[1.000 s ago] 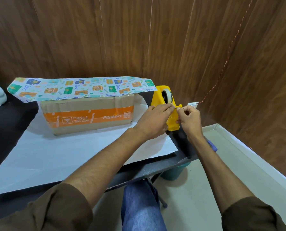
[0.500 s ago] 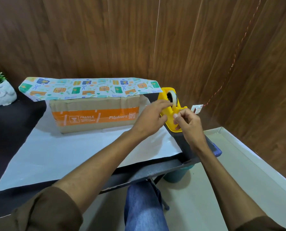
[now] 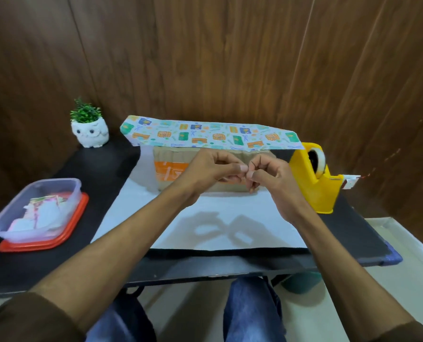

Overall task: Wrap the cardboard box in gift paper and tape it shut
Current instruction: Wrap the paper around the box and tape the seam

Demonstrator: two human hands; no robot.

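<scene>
While hovering before the cardboard box [image 3: 171, 169], set on gift paper [image 3: 230, 206] across the tabletop [image 3: 102, 169] with one printed flap over its top, pinching with curled fingers of left hand [image 3: 210, 172] and right hand [image 3: 269, 178] seemingly a clear tape strip [image 3: 246, 172], barely visible; likely weightless, limp, sticky, quick to curl onto itself; best held taut by its very ends; paper thin, crease-prone; box stiff.

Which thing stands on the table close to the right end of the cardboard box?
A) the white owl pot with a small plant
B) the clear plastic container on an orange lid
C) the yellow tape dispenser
C: the yellow tape dispenser stands just past the right end of the cardboard box, while the owl pot and the plastic container are both off to its left.
</scene>
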